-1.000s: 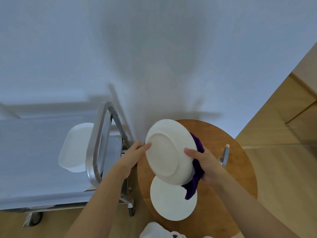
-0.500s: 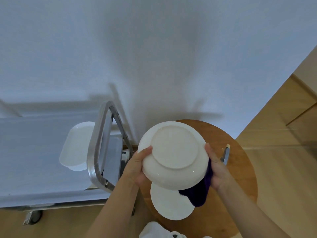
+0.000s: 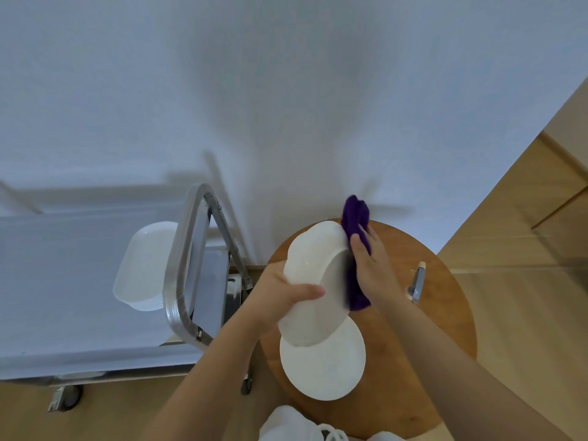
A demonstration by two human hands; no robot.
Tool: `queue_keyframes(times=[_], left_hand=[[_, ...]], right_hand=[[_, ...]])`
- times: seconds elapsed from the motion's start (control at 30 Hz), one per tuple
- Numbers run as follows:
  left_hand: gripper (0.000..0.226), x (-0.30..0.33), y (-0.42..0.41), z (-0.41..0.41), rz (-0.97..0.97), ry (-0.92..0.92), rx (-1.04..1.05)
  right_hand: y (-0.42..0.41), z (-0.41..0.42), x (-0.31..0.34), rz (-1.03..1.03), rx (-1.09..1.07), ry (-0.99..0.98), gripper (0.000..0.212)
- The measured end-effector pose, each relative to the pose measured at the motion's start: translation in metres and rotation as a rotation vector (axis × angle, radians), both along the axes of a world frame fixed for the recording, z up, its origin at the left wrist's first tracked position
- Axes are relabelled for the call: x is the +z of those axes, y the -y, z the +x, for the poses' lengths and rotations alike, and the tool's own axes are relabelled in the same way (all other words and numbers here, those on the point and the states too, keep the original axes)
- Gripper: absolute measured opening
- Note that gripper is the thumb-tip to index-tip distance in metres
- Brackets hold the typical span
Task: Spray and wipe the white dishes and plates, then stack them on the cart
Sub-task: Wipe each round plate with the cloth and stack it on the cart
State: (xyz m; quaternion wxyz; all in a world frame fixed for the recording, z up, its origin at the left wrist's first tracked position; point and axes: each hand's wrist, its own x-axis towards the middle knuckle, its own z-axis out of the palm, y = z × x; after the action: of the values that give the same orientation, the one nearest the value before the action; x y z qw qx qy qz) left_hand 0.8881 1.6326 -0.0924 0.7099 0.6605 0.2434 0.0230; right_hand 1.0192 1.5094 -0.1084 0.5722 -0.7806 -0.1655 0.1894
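Head view looks down on a white wall, with a wooden floor at the right and along the bottom. Taking the round wooden surface [image 3: 445, 345] as landmark: the cart [image 3: 79, 297] stands just left of it, its top covered in pale cloth, its metal handle [image 3: 178, 268] rising on the side nearest the surface. A white oblong dish [image 3: 143, 265] sits on the cart top, left of the handle. On the surface, at its near left part, lies a flat white plate [image 3: 324, 367]. Above that plate, held in the air over the surface's left half, is a second white plate [image 3: 315, 281], tilted on edge with its underside toward the camera. The left hand [image 3: 283, 291] grips this plate at its left rim, thumb curled across the underside. The right hand [image 3: 372, 265], fingers fairly straight, presses a purple cloth [image 3: 356, 218] against the plate's far face; the cloth bunches out above and below the hand. A small spray bottle [image 3: 417, 283] lies on the surface's right part, apart from both hands. White clothing shows at the bottom edge.
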Motion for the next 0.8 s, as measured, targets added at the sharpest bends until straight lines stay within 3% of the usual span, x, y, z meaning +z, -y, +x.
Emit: queue_keyframes(times=[0.13,0.23,0.3,0.4,0.47,0.57,0.67,0.8], left_hand=[[0.053,0.006,-0.004,0.005,0.148,-0.035,0.015],[0.027,0.006,-0.007,0.007,0.285,-0.046,-0.02],[0.01,0.006,-0.005,0.007,0.379,-0.05,-0.046],[0.015,0.007,-0.004,0.003,0.469,-0.084,-0.08],[0.018,0.009,-0.002,-0.002,0.506,-0.113,-0.128],[0.029,0.019,0.002,-0.011,0.523,-0.128,-0.191],[0.044,0.039,0.002,-0.021,0.304,-0.019,-0.159],[0.041,0.055,-0.001,-0.02,-0.03,0.203,-0.044]], right_hand=[[-0.011,-0.015,0.015,-0.062,0.13,0.188,0.046],[-0.011,-0.041,0.021,-0.064,0.235,0.229,0.046],[-0.012,-0.061,0.021,-0.195,0.304,0.321,0.05],[-0.016,-0.057,0.02,-0.396,0.318,0.412,0.058],[-0.018,-0.037,0.021,-0.353,0.281,0.339,0.048],[-0.009,-0.008,0.022,-0.078,0.171,0.153,0.031],[0.008,0.007,0.018,-0.005,0.12,-0.117,0.02],[0.023,0.003,0.004,0.136,-0.028,-0.413,0.021]])
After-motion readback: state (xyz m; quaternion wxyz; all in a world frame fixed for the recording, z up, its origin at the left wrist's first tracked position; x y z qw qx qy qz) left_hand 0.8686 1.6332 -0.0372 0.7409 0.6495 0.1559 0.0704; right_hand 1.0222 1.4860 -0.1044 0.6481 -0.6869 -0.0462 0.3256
